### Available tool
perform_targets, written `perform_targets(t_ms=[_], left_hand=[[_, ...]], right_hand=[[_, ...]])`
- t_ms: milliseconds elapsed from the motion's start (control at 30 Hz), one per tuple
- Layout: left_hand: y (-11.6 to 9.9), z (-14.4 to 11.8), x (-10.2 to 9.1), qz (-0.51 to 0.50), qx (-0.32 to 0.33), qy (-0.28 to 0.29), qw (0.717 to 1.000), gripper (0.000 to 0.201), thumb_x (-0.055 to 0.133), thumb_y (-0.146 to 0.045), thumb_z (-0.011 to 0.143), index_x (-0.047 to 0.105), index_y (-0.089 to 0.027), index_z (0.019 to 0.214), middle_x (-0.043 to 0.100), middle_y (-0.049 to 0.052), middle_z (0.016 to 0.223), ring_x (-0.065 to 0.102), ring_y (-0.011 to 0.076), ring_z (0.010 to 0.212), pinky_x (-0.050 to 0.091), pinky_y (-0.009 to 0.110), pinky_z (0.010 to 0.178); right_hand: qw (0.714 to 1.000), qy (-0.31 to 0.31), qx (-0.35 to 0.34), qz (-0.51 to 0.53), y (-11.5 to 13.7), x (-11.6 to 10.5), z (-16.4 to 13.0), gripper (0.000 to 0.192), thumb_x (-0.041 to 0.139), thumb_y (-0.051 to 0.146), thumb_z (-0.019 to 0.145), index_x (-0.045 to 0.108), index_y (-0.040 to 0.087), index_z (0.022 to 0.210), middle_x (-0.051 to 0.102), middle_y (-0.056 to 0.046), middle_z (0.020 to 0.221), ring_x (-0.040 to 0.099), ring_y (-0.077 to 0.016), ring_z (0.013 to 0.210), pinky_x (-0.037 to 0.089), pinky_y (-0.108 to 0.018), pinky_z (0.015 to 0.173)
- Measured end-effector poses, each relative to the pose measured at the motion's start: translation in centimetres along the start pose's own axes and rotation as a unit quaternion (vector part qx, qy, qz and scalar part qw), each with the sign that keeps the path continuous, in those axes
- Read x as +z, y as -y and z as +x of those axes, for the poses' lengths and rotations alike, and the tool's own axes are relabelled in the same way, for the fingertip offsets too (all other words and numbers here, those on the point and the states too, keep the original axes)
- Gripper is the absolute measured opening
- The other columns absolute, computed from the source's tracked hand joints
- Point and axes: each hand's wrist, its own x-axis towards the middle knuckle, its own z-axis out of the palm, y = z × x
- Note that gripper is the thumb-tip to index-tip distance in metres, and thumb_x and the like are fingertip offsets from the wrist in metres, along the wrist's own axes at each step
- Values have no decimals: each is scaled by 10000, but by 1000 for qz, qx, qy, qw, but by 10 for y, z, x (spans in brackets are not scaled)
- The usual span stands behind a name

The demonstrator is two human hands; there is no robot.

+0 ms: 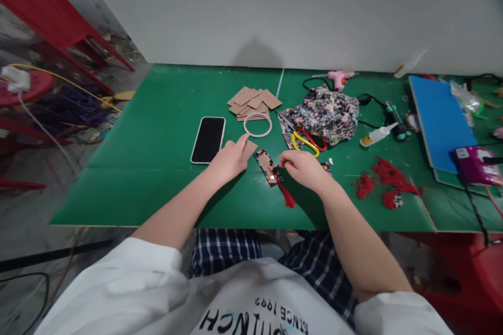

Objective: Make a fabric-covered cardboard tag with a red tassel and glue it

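My left hand [231,159] pinches a small brown cardboard piece [250,149] just above the green table. A flat strip edged in dark floral cloth [264,163], with brown cardboard showing in its middle, lies between my hands. A red tassel [288,196] hangs off its near end. My right hand [304,168] is curled at the strip's right edge, fingertips pressed together; what they grip, if anything, is hidden. Partly under that hand's wrist lies another floral scrap [326,168]. Beyond the strip is a white tape roll [258,125], lying flat.
A phone [209,140] lies left of my left hand. Cardboard pieces [253,102] are heaped behind the tape. Scissors [305,142] rest against floral cloth [328,115], before a pink glue gun [340,79]. Rightward are a glue bottle [377,136], red tassels [387,180] and a blue board [436,120].
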Motion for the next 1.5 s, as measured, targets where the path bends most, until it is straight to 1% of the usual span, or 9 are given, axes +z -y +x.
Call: perform_targets(t_ms=[100, 300, 467, 567, 700, 900, 1100, 1267, 1500], left_hand=[[-1, 0, -2, -35, -21, 29, 999, 777, 557, -248, 746, 155, -203, 1410, 544, 113, 959, 599, 205, 721, 428, 260, 574], [-5, 3, -6, 11, -31, 43, 999, 643, 547, -251, 751, 312, -249, 1349, 545, 93, 981, 568, 240, 853, 420, 283, 640], [-9, 32, -3, 56, 50, -56, 996, 430, 434, -298, 866, 426, -214, 1288, 554, 108, 1004, 523, 264, 934, 408, 331, 733], [-9, 49, 4, 97, 43, -117, 987, 282, 432, -290, 879, 586, -164, 1080, 543, 129, 1018, 504, 272, 935, 395, 351, 749], [-3, 59, 14, 90, 61, -159, 981, 214, 460, -287, 874, 632, -160, 863, 554, 112, 980, 499, 257, 896, 387, 359, 744], [-7, 47, 7, -70, 132, -217, 965, 169, 441, -251, 884, 583, -159, 879, 606, 76, 919, 518, 222, 881, 402, 355, 785], [-30, 16, 4, -203, 203, -190, 939, 186, 364, -220, 913, 542, -168, 928, 625, 59, 947, 555, 190, 919, 402, 352, 833], [-37, 9, 11, -171, 252, -198, 932, 160, 360, -205, 918, 516, -177, 943, 630, 35, 913, 568, 168, 854, 375, 377, 891], [-36, 11, 16, -146, 288, -215, 922, 171, 327, -199, 923, 491, -162, 949, 590, 43, 862, 540, 169, 849, 371, 378, 968]], right_hand=[[999, -21, 12, 28, -5, 0, -1, 210, 376, 100, 732, 561, 198, 718, 623, -4, 749, 539, -131, 713, 350, -215, 639], [997, -57, 45, 39, -24, -12, -6, 212, 385, 109, 735, 575, 202, 720, 638, -11, 752, 550, -135, 682, 366, -220, 627], [991, -88, 99, 19, -38, -20, -13, 219, 384, 122, 743, 586, 206, 724, 632, -8, 721, 548, -137, 637, 367, -233, 613], [991, -90, 100, 15, -41, -20, -15, 222, 385, 120, 746, 588, 206, 729, 632, -6, 727, 548, -133, 634, 371, -236, 617], [992, -91, 91, 4, -41, -18, -15, 229, 389, 107, 750, 594, 205, 730, 643, -13, 749, 556, -139, 648, 387, -249, 617], [975, -214, 44, 36, -35, -13, -12, 226, 429, 135, 799, 631, 194, 881, 651, -53, 904, 588, -180, 855, 470, -317, 753], [930, -333, -2, 158, -19, -2, -6, 422, 564, 333, 815, 518, 261, 1228, 549, -67, 1218, 560, -183, 1060, 531, -332, 813], [920, -358, -34, 155, -12, 3, -2, 366, 620, 311, 781, 602, 215, 1133, 600, -85, 1136, 585, -183, 1021, 535, -339, 847], [912, -375, 23, 163, -4, 4, -3, 173, 650, 279, 753, 678, 201, 904, 634, -56, 896, 609, -146, 815, 564, -281, 669]])
